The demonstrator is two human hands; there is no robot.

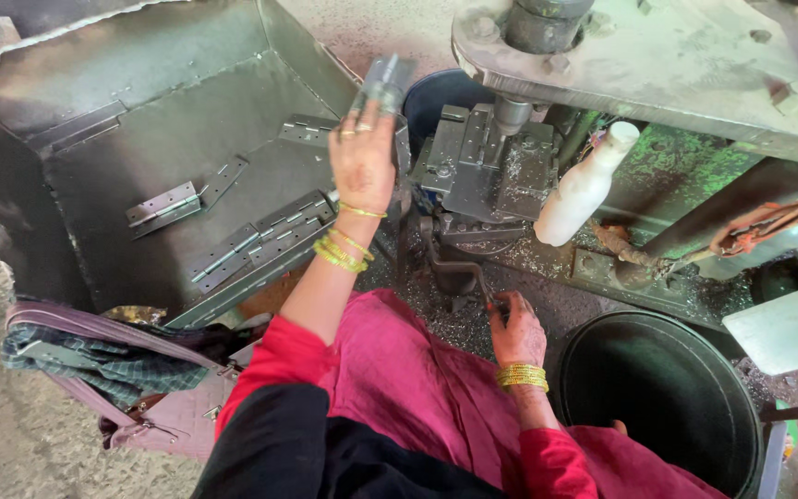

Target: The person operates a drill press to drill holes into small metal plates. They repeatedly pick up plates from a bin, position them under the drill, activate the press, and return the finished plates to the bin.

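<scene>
Head view: left hand (363, 159) pinches 1 steel hinge (383, 85), likely rigid, light, sharp-edged, best held by its flat leaves; right hand (515, 330) curls around the press lever (462, 274).

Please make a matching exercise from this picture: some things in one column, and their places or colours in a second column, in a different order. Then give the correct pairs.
Things:
1. white bottle
2. black bucket
3. metal hinge
4. loose hinges

Places:
A. lying in the grey metal tray
B. held up in the left hand
C. leaning against the green machine frame
D. on the floor, to the right of the right hand, which grips a dark lever

Pairs: 1-C, 2-D, 3-B, 4-A
</scene>
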